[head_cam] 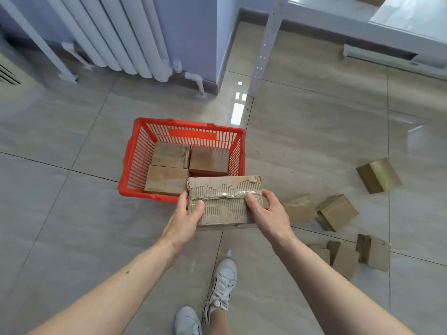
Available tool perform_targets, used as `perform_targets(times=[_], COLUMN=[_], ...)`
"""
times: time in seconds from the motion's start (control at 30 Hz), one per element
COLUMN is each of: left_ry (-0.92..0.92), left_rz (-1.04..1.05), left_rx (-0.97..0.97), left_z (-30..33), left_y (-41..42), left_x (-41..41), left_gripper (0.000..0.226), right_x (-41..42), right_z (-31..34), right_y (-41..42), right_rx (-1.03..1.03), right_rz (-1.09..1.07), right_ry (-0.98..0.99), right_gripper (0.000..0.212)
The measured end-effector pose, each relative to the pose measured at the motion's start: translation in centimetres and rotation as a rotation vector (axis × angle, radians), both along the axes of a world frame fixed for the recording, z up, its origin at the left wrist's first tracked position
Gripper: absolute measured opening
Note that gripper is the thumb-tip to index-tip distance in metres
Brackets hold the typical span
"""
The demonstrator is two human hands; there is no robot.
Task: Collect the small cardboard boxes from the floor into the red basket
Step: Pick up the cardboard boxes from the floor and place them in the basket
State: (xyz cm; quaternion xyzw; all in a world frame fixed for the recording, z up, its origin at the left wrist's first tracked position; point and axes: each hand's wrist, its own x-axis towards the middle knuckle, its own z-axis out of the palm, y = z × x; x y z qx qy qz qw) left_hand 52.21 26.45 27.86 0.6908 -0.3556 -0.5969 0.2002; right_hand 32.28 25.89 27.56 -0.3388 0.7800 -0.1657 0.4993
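A torn, taped cardboard box [225, 201] is held flat in the air between both hands, just above the near right corner of the red basket [131, 151]. My left hand [186, 216] grips its left end and my right hand [268, 213] grips its right end, thumbs on top. Three cardboard boxes lie inside the basket: two at the back [170, 154] [209, 159] and one at the front left [165, 180]. Several more small boxes lie on the floor to the right, among them one far right [378, 175] and one nearer [337, 211].
A white radiator [116, 35] stands against the wall behind the basket. A white metal rack leg [263, 52] rises right of the wall corner, with a low white shelf [387, 56] beyond. My white sneakers [221, 286] are on the tiled floor below the box.
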Motion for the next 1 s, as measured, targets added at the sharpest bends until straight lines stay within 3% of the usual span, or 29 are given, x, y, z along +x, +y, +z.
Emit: perform_targets(times=[0.37,0.8,1.0], left_ry=[-0.046,0.006,-0.043], left_rz=[0.066,-0.108,-0.2], left_rx=[0.089,0.148,0.189], left_z=[-3.8,-10.0,-16.4], left_y=[-6.9,-15.6,-16.6], left_x=[3.8,8.7,7.9], left_gripper=[0.064,0.055,0.045], right_x=[4.3,9.3,9.3], right_z=[-2.5,-8.9,-16.1], right_y=[-7.8,-12.3,-13.4], right_rx=[0.077,0.115,0.129], right_rz=[0.077,-0.08,-0.082], right_ry=[0.015,0.117,0.174], right_gripper=[0.039,0.038,0.043])
